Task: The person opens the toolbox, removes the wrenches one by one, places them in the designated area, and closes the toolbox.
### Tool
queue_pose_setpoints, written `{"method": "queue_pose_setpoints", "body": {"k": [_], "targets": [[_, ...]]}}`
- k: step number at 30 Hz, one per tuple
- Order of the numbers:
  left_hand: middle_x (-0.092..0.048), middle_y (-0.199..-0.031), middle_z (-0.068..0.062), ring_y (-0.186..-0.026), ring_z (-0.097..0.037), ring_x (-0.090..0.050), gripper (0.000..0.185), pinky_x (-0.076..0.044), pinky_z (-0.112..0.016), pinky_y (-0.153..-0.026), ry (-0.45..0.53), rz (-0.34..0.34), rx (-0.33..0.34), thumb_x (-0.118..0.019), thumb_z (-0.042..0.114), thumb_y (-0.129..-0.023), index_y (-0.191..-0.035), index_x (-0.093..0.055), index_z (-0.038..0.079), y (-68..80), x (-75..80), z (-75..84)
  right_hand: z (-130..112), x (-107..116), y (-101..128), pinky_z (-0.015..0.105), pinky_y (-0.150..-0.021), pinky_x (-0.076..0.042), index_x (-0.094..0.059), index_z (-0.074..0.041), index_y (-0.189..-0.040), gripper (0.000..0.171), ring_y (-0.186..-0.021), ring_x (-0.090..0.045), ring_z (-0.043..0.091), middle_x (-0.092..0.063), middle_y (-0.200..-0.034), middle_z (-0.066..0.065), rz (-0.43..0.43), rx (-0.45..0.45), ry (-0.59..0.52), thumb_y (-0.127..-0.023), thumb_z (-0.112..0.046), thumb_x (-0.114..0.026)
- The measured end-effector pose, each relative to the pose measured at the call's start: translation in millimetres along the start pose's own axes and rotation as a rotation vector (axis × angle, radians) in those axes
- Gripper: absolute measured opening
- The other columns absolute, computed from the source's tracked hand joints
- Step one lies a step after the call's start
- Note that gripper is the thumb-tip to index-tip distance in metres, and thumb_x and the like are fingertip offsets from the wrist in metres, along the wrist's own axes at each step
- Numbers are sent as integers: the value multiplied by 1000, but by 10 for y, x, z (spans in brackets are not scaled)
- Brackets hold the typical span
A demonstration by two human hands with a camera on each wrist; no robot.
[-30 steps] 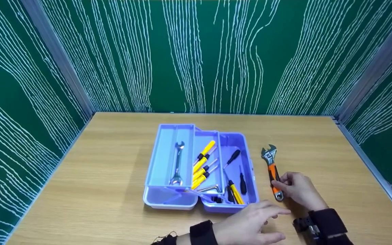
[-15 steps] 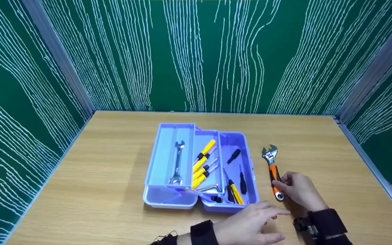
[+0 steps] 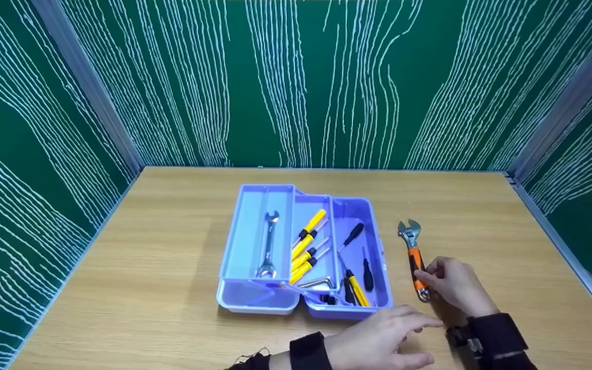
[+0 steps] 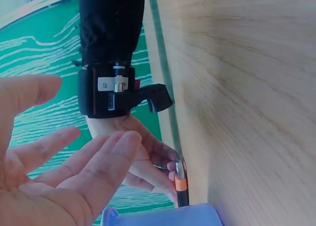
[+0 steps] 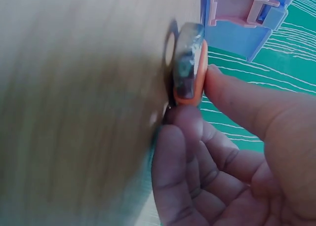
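My right hand (image 3: pixel 458 285) pinches the orange-and-black handle of an adjustable wrench (image 3: pixel 413 257) between thumb and fingers. The wrench lies right of the toolbox, its metal head pointing away from me. In the right wrist view, the handle end of the wrench (image 5: pixel 190 63) shows edge-on, close to the wood, with the thumb on one side and fingertips on the other. My left hand (image 3: pixel 383 336) is by the toolbox's near right corner, fingers extended and apart, holding nothing. A lilac toolbox (image 3: pixel 381 246) stands unfolded mid-table.
A double open-end wrench (image 3: pixel 269 246) lies in the upper tray (image 3: pixel 247 231). Several yellow-handled screwdrivers (image 3: pixel 303 252) and a hex key (image 3: pixel 316 282) fill the middle tray. Black screwdrivers (image 3: pixel 367 275) and another yellow screwdriver (image 3: pixel 358 290) lie in the lower compartment. Green walls (image 3: pixel 183 87) enclose the table.
The adjustable wrench and my right hand have shifted very slightly to the right. The grip looks the same, and the left hand keeps its pose.
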State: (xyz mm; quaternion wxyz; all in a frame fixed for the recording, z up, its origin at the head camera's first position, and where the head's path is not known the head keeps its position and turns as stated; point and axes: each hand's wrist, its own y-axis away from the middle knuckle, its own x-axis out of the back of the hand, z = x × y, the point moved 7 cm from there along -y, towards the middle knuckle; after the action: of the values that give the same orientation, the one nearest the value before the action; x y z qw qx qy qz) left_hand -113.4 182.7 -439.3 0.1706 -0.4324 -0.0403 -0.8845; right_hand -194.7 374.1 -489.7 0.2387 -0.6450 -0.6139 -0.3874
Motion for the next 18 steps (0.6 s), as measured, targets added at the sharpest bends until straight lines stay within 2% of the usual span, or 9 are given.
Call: {"method": "queue_pose_setpoints", "body": {"k": [5,13,18], "targets": [[-61,-136,10,-109,6,-56,48,-39,2,-81,-75,43,-15,-59,38,-101,-145,-52,22,10,55,32,-29,33,8,26,-56,-44,-66,-4,-94,36,-66,-58,16,-66,-77,3,19,38,18,-93,-39,-70],[-69,-123,12,-98,11,-59,33,-42,3,-76,-74,143,-17,-61,36,-100,-129,-65,19,51,272,83,-65,115,33,26,-53,-44,-65,-3,-105,41,-68,-57,18,-68,-81,6,5,-18,7,-95,-43,-66],[-72,-116,10,-96,10,-61,29,-42,2,-76,-86,172,-17,-62,32,-100,-125,-66,17,85,425,110,-175,192,84,28,-58,-45,-64,-3,-111,44,-73,-56,20,-68,-86,8,10,-27,-5,-97,-45,-63]]}}
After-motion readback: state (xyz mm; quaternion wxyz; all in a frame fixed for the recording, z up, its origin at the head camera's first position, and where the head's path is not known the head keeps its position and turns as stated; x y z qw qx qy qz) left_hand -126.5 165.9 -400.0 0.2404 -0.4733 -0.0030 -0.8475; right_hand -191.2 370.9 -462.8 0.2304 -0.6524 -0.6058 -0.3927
